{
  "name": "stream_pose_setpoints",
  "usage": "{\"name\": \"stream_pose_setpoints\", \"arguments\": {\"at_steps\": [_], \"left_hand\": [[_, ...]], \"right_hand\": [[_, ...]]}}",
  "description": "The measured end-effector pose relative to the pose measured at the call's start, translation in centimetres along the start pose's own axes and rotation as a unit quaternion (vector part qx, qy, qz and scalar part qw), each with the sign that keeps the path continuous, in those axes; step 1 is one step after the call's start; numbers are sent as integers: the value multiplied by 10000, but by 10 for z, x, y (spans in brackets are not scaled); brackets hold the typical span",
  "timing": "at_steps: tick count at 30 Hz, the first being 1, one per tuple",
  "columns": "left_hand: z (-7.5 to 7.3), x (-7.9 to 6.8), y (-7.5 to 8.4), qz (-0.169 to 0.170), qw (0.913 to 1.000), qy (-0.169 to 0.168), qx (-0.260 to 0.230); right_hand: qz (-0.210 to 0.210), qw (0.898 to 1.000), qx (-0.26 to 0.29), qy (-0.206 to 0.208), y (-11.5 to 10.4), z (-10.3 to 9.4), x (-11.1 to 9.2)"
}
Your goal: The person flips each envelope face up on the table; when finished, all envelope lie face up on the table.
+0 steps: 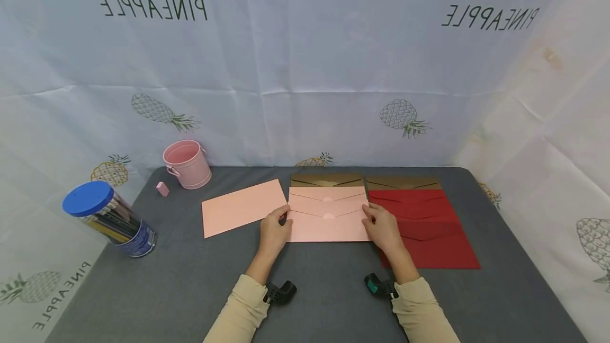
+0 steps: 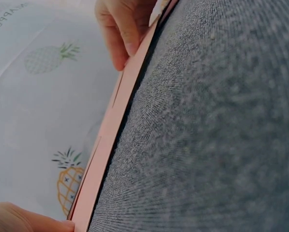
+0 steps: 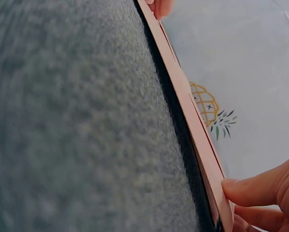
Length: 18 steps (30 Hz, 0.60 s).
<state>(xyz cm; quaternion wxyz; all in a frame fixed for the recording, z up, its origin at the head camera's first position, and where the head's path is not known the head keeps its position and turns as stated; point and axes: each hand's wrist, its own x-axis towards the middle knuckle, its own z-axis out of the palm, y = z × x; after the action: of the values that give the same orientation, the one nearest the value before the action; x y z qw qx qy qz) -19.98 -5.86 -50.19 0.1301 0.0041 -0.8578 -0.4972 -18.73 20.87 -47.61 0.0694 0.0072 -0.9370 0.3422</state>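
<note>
Overlapping pink envelopes point(image 1: 329, 229), their flap lines showing, lie across the middle of the table in the head view. My left hand point(image 1: 275, 231) pinches their left edge, and my right hand point(image 1: 383, 226) holds the right edge. In the right wrist view the right thumb point(image 3: 246, 191) presses on top of the pink edge while other fingers are below it. Only part of the left hand point(image 2: 28, 220) shows in the left wrist view. A gold envelope point(image 1: 326, 179) sticks out behind the pink ones. Left of them a plain pink envelope point(image 1: 243, 209) lies tilted.
Red envelopes point(image 1: 443, 247) overlap at the right, with another gold envelope point(image 1: 405, 182) behind them. A pink bucket point(image 1: 193, 168) and a small pink block point(image 1: 162, 189) stand at the back left. Nearer is a blue-lidded jar point(image 1: 114, 221) of pencils on the grey table point(image 1: 324, 300).
</note>
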Motion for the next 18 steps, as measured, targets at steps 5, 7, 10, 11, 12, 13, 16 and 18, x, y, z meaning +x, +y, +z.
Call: {"name": "stream_pose_setpoints", "arguments": {"at_steps": [5,7,10,11,12,13,16,18], "left_hand": [[-2,0,1,85,9999,-53,110],[-2,0,2,116,9998,-82,116],[-3,0,2,83,9999,-110,60],[-3,0,2,49,9999,-114,20],[-3,0,2,23,9999,-111,-36],[-4,0,3,-5,9999,-101,-115],[-6,2,1,0,9993,14,-368],[-9,3,0,50,9985,152,-524]], "right_hand": [[-110,9996,-249,-55,0,4,1],[-175,9991,-386,-52,0,6,1],[-208,9989,-428,-38,0,7,1],[-228,9989,-416,-21,0,7,1],[-255,9989,-386,8,-1,6,1],[-251,9992,-316,33,-1,6,1],[-318,9993,-149,111,-3,4,0],[-337,9993,51,140,-5,3,-1]]}}
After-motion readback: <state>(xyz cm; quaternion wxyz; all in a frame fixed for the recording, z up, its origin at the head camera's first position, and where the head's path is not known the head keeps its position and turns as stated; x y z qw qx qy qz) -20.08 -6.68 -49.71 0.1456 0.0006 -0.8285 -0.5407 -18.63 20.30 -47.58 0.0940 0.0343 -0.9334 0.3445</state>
